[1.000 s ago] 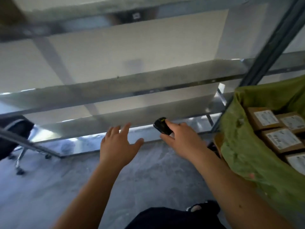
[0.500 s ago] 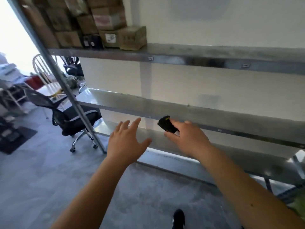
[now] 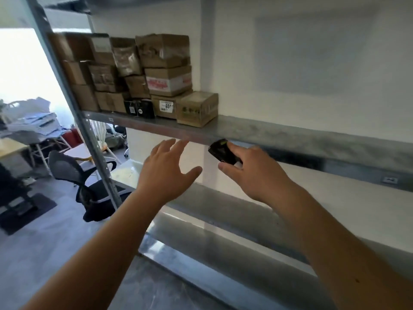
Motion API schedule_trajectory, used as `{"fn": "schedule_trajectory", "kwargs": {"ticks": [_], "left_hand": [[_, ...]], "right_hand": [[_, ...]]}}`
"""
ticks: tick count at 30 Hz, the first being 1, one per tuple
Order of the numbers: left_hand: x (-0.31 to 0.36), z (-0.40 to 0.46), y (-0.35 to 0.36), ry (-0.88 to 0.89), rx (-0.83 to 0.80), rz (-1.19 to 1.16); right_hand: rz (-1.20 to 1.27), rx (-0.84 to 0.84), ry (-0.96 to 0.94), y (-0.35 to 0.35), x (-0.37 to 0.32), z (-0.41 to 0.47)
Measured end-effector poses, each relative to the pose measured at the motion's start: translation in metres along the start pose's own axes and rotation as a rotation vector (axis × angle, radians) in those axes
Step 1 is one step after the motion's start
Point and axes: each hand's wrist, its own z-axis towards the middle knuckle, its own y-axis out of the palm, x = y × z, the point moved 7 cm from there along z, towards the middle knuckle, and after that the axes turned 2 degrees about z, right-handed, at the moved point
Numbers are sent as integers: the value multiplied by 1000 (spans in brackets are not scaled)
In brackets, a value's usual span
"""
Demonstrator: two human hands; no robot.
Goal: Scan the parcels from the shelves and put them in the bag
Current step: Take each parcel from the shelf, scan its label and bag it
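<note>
Fingers (image 3: 240, 151) grip scanner (image 3: 222, 151) below parcel shelf (image 3: 268, 133).

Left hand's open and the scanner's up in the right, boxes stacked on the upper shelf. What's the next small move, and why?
Probably lift the empty left hand up to the nearest parcel at the stack's right end. It sits alone on the shelf with nothing on top, and the right hand already holds the scanner just below it.

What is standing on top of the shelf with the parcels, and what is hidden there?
On the shelf stand stacked cardboard parcels, with two small black boxes in the bottom row. All are at its left end; the rest is bare. Whatever stands behind the front parcels is covered.
</note>
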Motion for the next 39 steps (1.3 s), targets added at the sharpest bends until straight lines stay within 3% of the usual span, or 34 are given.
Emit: {"fn": "schedule_trajectory", "kwargs": {"ticks": [6, 22, 27, 35, 39], "left_hand": [[-18, 92, -15, -35, 94, -102], [-60, 245, 37, 106, 46, -459], [-50, 271, 62, 130, -187, -543], [-23, 301, 92, 17, -652, -882], [-10, 308, 92, -31, -790, -886]], "right_hand": [[-26, -20, -88, -15, -14, 87], [83, 109, 72, 1, 5, 210], [111, 198, 162, -4, 22, 217], [101, 262, 230, -3, 36, 207], [96, 267, 272, 0, 38, 201]]}}
